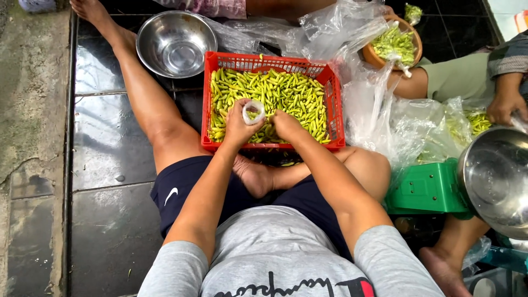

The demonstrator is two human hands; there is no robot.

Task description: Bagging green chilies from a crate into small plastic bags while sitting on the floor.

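A red plastic crate [335,118] full of green chili peppers [286,96] rests on my lap and the dark tiled floor. My left hand [237,124] holds a small clear plastic bag [253,111] open at its mouth, with a few chilies inside. My right hand [287,125] is closed just right of the bag, low over the peppers; whether it holds chilies I cannot tell.
An empty steel bowl [176,43] sits behind the crate on the left. Clear plastic bags [330,27] lie behind and to the right. Another person [506,102] sits at right beside a brown bowl of chilies [394,44] and a green scale [426,190] with a steel pan [495,179].
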